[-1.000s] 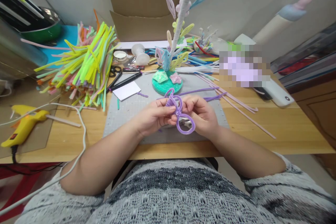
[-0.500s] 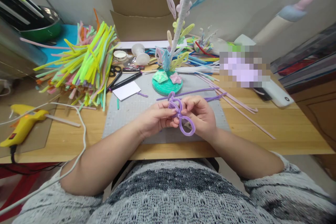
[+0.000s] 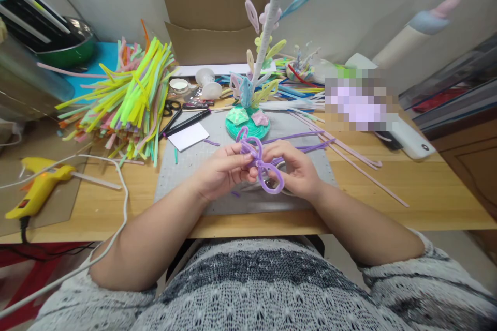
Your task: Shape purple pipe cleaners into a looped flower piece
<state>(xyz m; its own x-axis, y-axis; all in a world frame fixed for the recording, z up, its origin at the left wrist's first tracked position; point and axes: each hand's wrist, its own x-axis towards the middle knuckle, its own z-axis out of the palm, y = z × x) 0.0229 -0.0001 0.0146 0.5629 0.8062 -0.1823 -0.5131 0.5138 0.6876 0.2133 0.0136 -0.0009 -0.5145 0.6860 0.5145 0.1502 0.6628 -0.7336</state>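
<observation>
A purple pipe cleaner [image 3: 280, 181] bent into several loops is held between my two hands, above the grey cutting mat [image 3: 182, 186]. My left hand [image 3: 223, 170] pinches its middle between thumb and fingers. From the other side, my right hand [image 3: 297, 170] grips the loops near their twisted joint, thumb and index finger closed on them. One round loop hangs toward me, another stands toward the back. Just behind is a green coiled base [image 3: 243, 129] with a white wrapped stem [image 3: 266, 36] bearing pastel loop petals. Loose purple pipe cleaners [image 3: 306, 146] lie behind my right hand.
To the left are a big bundle of pipe cleaners [image 3: 135, 93] and a yellow glue gun [image 3: 33, 186], whose white cable [image 3: 125, 191] runs by my left arm. Scissors [image 3: 171, 107], black pens [image 3: 190, 121] and a white card [image 3: 188, 136] lie behind my left hand.
Both hands have shifted slightly left with the looped purple pipe cleaner. My right hand's fingers have opened a little, and a pale round shape now shows beside them.
</observation>
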